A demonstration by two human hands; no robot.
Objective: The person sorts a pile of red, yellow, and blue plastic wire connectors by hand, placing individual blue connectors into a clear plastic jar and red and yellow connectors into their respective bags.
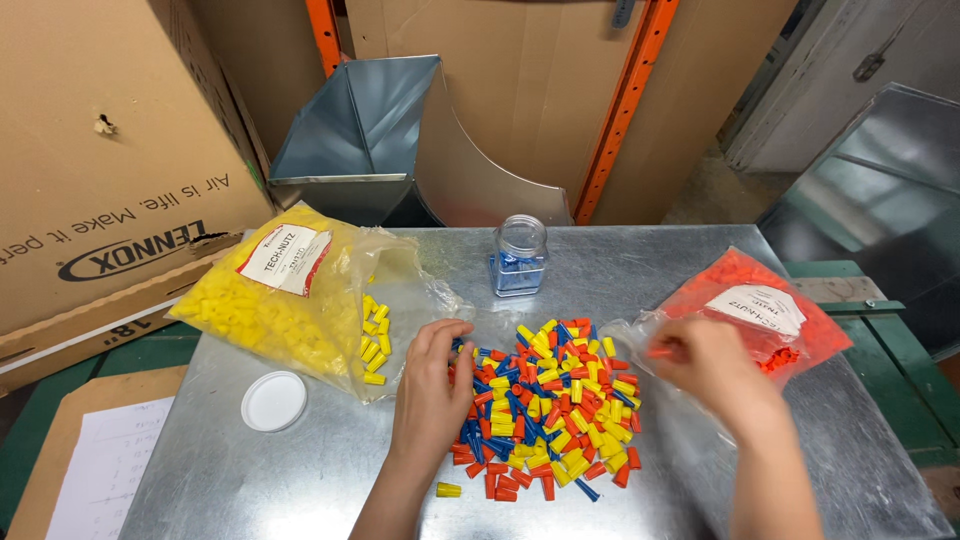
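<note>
While the left hand rests open-fingered on a heap of mixed wire connectors, the right hand pinches an orange connector beside the orange bag.

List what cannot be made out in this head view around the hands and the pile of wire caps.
- Left hand: its fingers cover part of the mixed pile; whether they pinch a cap is hidden.
- Right hand: motion-blurred; an orange piece shows at its fingers, grip unclear.
- Glass jar: blue contents too small to count.
- Paper sheet: cut off by the bottom edge.
- Orange bag: opening hidden behind the right hand.
</note>
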